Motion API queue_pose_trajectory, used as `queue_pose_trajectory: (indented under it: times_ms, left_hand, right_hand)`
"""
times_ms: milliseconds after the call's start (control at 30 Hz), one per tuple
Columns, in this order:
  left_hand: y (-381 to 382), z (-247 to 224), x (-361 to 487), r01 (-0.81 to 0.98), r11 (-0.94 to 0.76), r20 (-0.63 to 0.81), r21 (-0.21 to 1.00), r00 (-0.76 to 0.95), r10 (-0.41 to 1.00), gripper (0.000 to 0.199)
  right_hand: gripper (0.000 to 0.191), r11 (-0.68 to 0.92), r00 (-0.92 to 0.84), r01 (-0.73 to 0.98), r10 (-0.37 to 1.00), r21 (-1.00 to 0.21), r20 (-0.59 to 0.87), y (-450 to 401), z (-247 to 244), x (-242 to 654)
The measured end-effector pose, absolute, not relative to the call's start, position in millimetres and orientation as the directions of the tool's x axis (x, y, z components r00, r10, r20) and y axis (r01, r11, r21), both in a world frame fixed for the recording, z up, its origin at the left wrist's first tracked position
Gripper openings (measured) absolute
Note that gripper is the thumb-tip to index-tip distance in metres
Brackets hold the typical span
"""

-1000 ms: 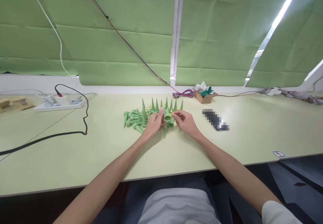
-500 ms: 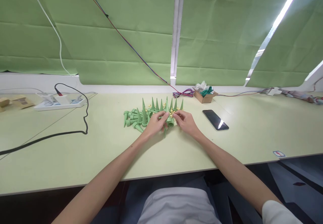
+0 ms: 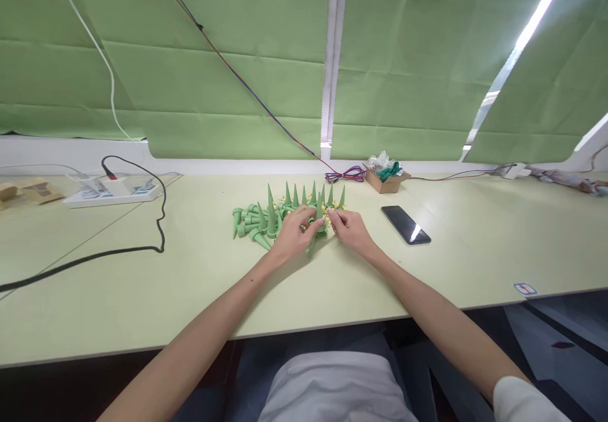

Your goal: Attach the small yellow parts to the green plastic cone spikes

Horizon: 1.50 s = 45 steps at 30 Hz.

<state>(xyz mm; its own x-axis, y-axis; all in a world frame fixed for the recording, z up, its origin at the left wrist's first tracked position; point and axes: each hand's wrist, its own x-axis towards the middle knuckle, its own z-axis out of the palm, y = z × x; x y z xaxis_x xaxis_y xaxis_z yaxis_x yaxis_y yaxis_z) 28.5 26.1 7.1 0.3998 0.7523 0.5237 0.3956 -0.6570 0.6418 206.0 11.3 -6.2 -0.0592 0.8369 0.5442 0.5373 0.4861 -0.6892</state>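
Note:
My left hand [image 3: 295,233] is closed round a green plastic spike [image 3: 319,205], which points upward between thumb and fingers. Just to its right, my right hand [image 3: 352,229] pinches a small yellow piece at its fingertips, partly hidden by the fingers. More green spikes [image 3: 272,219] crowd around my left hand, some upright on their wide ends and others lying on their sides at the left. Small yellow pieces [image 3: 346,207] are scattered among the upright spikes behind my hands.
On the pale table [image 3: 475,238], a black phone [image 3: 406,224] lies right of my hands. Behind it are a small cardboard box [image 3: 386,182] with plastic and green material, and a coiled red-blue cable [image 3: 349,174]. A power strip [image 3: 114,195] with a black cord sits left.
The spike in my left hand has shifted slightly right and stands a little lower. My left thumb has moved across it. My right fingertips have moved slightly right and up.

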Motion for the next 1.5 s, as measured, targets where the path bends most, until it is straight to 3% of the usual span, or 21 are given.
queue_pose_trajectory:
  times_ms: [200,300,500,667,833,967,1333,1500]
  left_hand:
    - [28.0,5.9,27.9,0.367,-0.683,0.561,0.631,0.392,0.729,0.024]
    - [29.1,4.8,28.8,0.342,-0.667,0.554,0.662,0.375,0.743,0.034]
    - [31.2,3.3,30.5,0.243,-0.480,0.414,0.843,0.277,0.867,0.030]
    - [30.8,6.5,30.1,0.187,-0.378,0.299,0.907,0.345,0.889,0.044]
    - [28.6,4.1,31.0,0.197,-0.400,0.274,0.895,0.464,0.842,0.041]
    - [27.0,3.7,31.0,0.202,-0.448,0.317,0.871,0.465,0.827,0.036]
    - [26.9,5.7,29.6,0.329,-0.714,0.553,0.618,0.464,0.692,0.019]
    - [25.0,5.2,31.5,0.313,-0.688,0.560,0.654,0.411,0.720,0.024]
  right_hand:
    - [0.054,0.463,-0.011,0.492,0.850,-0.737,0.527,12.4,-9.2,204.9]
    - [0.046,0.462,0.044,0.449,0.844,-0.765,0.535,13.2,-11.1,204.4]
    - [0.039,0.479,0.093,0.394,0.828,-0.784,0.553,13.4,-11.6,205.9]
    - [0.038,0.494,0.058,0.342,0.838,-0.799,0.543,10.8,-10.0,205.3]
    - [0.038,0.528,-0.008,0.286,0.836,-0.800,0.549,6.9,-8.0,203.8]
    - [0.037,0.538,-0.012,0.278,0.830,-0.796,0.557,6.7,-7.7,204.5]
    - [0.044,0.543,-0.025,0.338,0.822,-0.769,0.569,6.1,-7.9,204.4]
    - [0.041,0.552,-0.005,0.248,0.823,-0.796,0.568,4.5,-6.3,201.7]
